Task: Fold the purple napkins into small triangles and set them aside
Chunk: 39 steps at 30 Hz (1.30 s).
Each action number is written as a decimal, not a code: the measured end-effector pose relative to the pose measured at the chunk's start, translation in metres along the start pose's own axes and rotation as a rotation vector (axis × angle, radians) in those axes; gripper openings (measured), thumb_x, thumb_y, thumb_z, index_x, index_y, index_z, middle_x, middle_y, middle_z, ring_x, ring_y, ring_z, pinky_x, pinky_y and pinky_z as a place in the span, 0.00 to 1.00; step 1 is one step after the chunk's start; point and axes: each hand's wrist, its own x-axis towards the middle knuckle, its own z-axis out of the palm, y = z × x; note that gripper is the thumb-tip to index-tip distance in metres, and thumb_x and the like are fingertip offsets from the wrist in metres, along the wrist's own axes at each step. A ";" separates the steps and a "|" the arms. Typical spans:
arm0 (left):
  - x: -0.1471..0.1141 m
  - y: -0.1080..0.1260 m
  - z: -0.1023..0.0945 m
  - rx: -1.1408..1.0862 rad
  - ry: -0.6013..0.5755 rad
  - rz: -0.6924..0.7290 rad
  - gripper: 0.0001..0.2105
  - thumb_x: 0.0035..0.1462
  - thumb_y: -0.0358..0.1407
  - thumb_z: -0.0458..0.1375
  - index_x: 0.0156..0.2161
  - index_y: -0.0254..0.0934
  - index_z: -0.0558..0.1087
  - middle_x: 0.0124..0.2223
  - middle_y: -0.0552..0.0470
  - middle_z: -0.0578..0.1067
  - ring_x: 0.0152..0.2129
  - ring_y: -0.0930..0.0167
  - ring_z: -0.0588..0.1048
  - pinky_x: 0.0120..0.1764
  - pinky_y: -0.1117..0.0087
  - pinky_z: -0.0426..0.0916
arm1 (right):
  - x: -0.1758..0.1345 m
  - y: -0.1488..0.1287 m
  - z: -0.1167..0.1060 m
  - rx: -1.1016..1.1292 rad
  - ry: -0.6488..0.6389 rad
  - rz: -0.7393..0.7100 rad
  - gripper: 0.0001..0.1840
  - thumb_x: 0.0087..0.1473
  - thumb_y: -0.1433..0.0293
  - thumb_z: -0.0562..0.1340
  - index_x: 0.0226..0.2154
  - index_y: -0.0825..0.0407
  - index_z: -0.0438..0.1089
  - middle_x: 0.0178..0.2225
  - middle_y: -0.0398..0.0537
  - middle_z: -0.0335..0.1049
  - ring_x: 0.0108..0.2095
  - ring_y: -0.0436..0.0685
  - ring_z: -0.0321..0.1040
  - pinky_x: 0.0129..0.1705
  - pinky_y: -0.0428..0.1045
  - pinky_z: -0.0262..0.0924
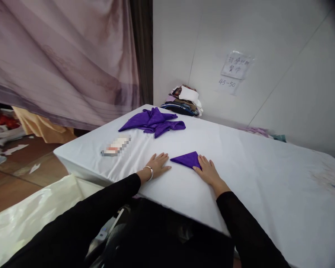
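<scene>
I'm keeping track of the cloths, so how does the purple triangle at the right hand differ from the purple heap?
The purple triangle is neatly folded; the purple heap is loose and crumpled. The triangle looks smaller, while the heap spreads wider. The right hand touches the triangle; neither hand touches the heap. Both are purple and lie on the white tablecloth.

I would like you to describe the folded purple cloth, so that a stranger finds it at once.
Find the white-covered table. On it, between the person's left hand and right hand, lies the folded purple cloth, the right hand touching its right end. It is a small, neat, flat triangle, unlike the larger, crumpled purple pile farther back.
</scene>
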 end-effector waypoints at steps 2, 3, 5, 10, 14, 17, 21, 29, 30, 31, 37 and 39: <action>0.004 -0.002 0.001 -0.033 0.067 -0.044 0.27 0.59 0.49 0.45 0.59 0.39 0.58 0.62 0.49 0.58 0.60 0.64 0.52 0.60 0.55 0.43 | 0.000 0.001 0.001 -0.003 0.005 -0.004 0.42 0.56 0.46 0.39 0.63 0.56 0.38 0.65 0.50 0.35 0.64 0.58 0.31 0.62 0.60 0.29; 0.007 -0.001 0.001 -0.049 0.108 -0.055 0.25 0.58 0.47 0.47 0.58 0.39 0.60 0.61 0.49 0.62 0.59 0.64 0.56 0.59 0.56 0.46 | 0.000 0.001 0.001 -0.004 0.007 -0.005 0.42 0.56 0.46 0.39 0.63 0.56 0.38 0.65 0.50 0.35 0.64 0.59 0.31 0.62 0.60 0.29; 0.014 0.004 0.001 -0.077 0.189 -0.055 0.21 0.57 0.43 0.50 0.55 0.39 0.65 0.55 0.49 0.69 0.54 0.65 0.63 0.57 0.60 0.53 | 0.000 0.001 0.001 -0.004 0.007 -0.008 0.41 0.56 0.46 0.38 0.63 0.55 0.38 0.65 0.50 0.36 0.64 0.59 0.31 0.62 0.60 0.29; 0.033 0.023 -0.001 -0.117 0.240 -0.041 0.11 0.54 0.34 0.54 0.42 0.41 0.74 0.42 0.52 0.76 0.42 0.67 0.71 0.47 0.66 0.64 | 0.000 0.000 0.000 0.003 0.010 -0.002 0.42 0.56 0.46 0.39 0.64 0.55 0.38 0.65 0.51 0.36 0.64 0.59 0.32 0.62 0.60 0.28; 0.039 0.028 -0.002 -0.125 0.246 -0.066 0.08 0.52 0.30 0.55 0.36 0.40 0.75 0.37 0.53 0.76 0.38 0.68 0.71 0.44 0.67 0.65 | 0.000 0.000 0.000 0.011 0.004 0.000 0.42 0.56 0.45 0.38 0.63 0.56 0.38 0.65 0.50 0.36 0.64 0.59 0.31 0.62 0.60 0.29; 0.038 0.026 -0.001 -0.119 0.252 -0.071 0.07 0.51 0.28 0.55 0.35 0.38 0.74 0.35 0.52 0.76 0.37 0.68 0.71 0.41 0.67 0.65 | 0.001 0.001 0.000 0.009 0.009 -0.002 0.42 0.56 0.45 0.39 0.63 0.55 0.38 0.65 0.50 0.36 0.64 0.59 0.32 0.62 0.60 0.28; 0.036 0.022 -0.002 -0.103 0.247 -0.047 0.07 0.50 0.27 0.54 0.33 0.38 0.72 0.33 0.52 0.75 0.34 0.68 0.71 0.40 0.67 0.66 | 0.000 0.001 0.000 0.005 0.007 0.004 0.42 0.56 0.45 0.39 0.63 0.56 0.38 0.65 0.50 0.36 0.64 0.58 0.31 0.62 0.59 0.28; 0.036 0.012 -0.001 0.071 0.223 0.165 0.08 0.56 0.27 0.49 0.36 0.36 0.71 0.35 0.49 0.73 0.35 0.68 0.69 0.41 0.68 0.64 | 0.001 0.000 -0.001 -0.011 0.003 0.006 0.41 0.57 0.47 0.39 0.63 0.55 0.39 0.65 0.49 0.36 0.64 0.58 0.31 0.62 0.59 0.29; 0.037 0.011 -0.001 0.116 0.219 0.196 0.08 0.57 0.27 0.49 0.36 0.35 0.71 0.35 0.48 0.73 0.35 0.68 0.69 0.41 0.68 0.64 | 0.001 0.000 -0.001 -0.011 0.003 0.006 0.41 0.57 0.46 0.39 0.63 0.55 0.39 0.65 0.50 0.36 0.64 0.58 0.31 0.62 0.59 0.29; 0.037 0.010 -0.001 0.153 0.213 0.223 0.09 0.57 0.27 0.48 0.36 0.35 0.71 0.35 0.48 0.73 0.34 0.68 0.69 0.40 0.68 0.64 | 0.001 0.000 -0.001 -0.010 0.002 0.007 0.41 0.57 0.46 0.39 0.63 0.55 0.39 0.65 0.50 0.36 0.64 0.59 0.31 0.62 0.59 0.29; 0.036 0.005 -0.006 0.272 0.157 0.330 0.11 0.56 0.24 0.48 0.34 0.35 0.71 0.36 0.46 0.73 0.35 0.68 0.69 0.38 0.67 0.64 | 0.000 0.001 -0.001 -0.003 -0.002 0.001 0.41 0.57 0.47 0.39 0.63 0.55 0.38 0.65 0.50 0.36 0.64 0.58 0.31 0.62 0.59 0.29; 0.035 0.003 -0.011 0.265 0.121 0.349 0.11 0.56 0.25 0.47 0.33 0.36 0.72 0.36 0.46 0.73 0.36 0.67 0.69 0.38 0.66 0.64 | 0.000 0.001 0.000 -0.005 0.000 -0.002 0.41 0.57 0.47 0.39 0.64 0.55 0.38 0.65 0.50 0.36 0.64 0.59 0.31 0.62 0.59 0.29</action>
